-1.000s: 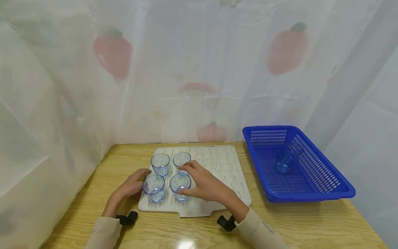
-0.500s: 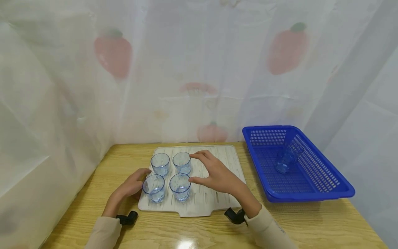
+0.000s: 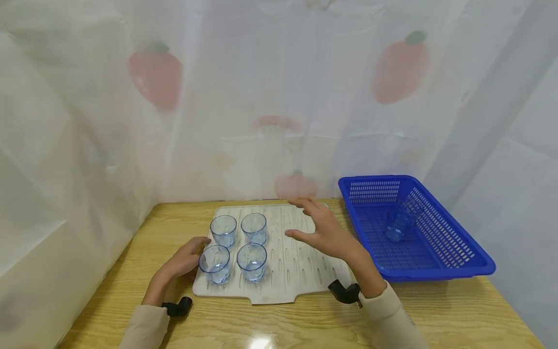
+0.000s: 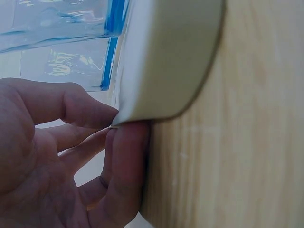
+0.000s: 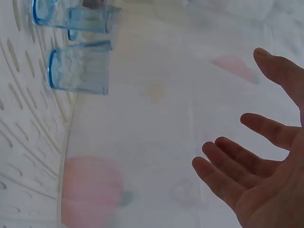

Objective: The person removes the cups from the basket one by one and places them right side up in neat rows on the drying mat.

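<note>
Okay, the left hand [image 3: 185, 257] was narrow, pinching the left edge of the white board [image 3: 296, 271], just beside the near left glass [image 3: 215, 271]. The right hand [image 3: 331, 237] was wide, thumb well apart from the fingers, above the right part of the board and clear of the glasses there. Four clear bluish glasses stood upright on the board's left half, two by two: that one, near right glass [image 3: 252, 269], far left glass [image 3: 224, 237], far right glass [image 3: 254, 235]. Blue basket [image 3: 436, 274] sat on the right of the surface [image 3: 209, 325], at least one more glass [image 3: 395, 233] inside, count unclear. White sheet [image 3: 226, 121] with faded strawberries hung on the far side.
</note>
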Available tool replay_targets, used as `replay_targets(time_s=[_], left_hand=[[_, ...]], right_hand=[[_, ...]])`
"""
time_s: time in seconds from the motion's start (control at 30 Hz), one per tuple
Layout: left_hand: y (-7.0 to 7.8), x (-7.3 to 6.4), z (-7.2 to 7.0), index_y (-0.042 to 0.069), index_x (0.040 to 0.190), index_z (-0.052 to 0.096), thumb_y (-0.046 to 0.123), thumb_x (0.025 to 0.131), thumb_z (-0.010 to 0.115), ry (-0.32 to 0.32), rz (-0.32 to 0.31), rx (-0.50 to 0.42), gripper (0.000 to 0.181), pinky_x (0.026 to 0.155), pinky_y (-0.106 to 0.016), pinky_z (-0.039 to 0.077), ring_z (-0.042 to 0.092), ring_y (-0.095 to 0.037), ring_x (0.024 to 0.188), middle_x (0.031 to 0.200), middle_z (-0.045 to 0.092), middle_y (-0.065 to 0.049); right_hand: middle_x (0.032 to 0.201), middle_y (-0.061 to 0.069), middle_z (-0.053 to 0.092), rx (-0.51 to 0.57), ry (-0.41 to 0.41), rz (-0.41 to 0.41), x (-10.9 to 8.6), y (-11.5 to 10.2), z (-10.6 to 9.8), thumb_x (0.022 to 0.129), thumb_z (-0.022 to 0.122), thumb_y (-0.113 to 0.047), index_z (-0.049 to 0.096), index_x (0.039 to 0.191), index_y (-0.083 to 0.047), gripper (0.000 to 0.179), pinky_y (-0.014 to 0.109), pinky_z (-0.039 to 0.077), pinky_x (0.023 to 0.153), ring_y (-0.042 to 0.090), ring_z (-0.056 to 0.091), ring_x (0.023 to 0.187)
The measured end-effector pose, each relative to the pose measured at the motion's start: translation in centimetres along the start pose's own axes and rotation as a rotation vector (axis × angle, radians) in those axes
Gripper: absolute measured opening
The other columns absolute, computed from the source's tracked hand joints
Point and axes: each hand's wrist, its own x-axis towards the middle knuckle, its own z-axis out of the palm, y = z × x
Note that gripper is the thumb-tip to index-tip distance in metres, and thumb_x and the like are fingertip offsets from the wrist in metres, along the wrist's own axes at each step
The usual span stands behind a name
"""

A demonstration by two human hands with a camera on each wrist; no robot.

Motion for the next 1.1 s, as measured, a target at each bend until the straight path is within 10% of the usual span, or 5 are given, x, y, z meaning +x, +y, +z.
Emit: replay_targets(time_s=[0.23, 0.83, 1.1], left_hand=[[-0.1, 0.1, 0.0, 0.000, 0.149, 0.047, 0.009, 0.093, 0.060, 0.003, -0.013, -0.015, 0.058, 0.086, -0.046, 0.058, 0.037, -0.048, 0.142, 0.160, 0.036, -0.028], [-0.2, 0.0, 0.3, -0.001, 0.147, 0.049, 0.009, 0.093, 0.061, 0.011, 0.022, -0.009, 0.057, 0.114, -0.069, 0.036, 0.030, -0.053, 0.149, 0.158, 0.039, -0.029], [-0.2, -0.1, 0.0, 0.000, 0.148, 0.047, 0.005, 0.089, 0.060, 0.002, 0.004, -0.066, 0.061, 0.069, -0.040, 0.059, 0.037, -0.049, 0.138, 0.160, 0.034, -0.030]], right_hand=[[0.146, 0.014, 0.054, -0.001, 0.050, 0.037, -0.6, 1.2, -2.4, 0.092, 0.079, -0.023, 0.049, 0.151, -0.009, 0.068, 0.052, 0.050, 0.109, 0.038, 0.055, 0.136], [0.150, 0.019, 0.049, 0.015, 0.172, 0.163, -2.5, 4.2, -7.0, 0.099, 0.070, -0.018, 0.047, 0.151, -0.004, 0.059, 0.054, 0.048, 0.110, 0.038, 0.050, 0.140], [0.151, 0.023, 0.048, -0.087, 0.130, 0.231, -2.7, 5.7, -9.5, 0.100, 0.069, -0.025, 0.045, 0.153, -0.003, 0.062, 0.059, 0.048, 0.108, 0.043, 0.050, 0.137]])
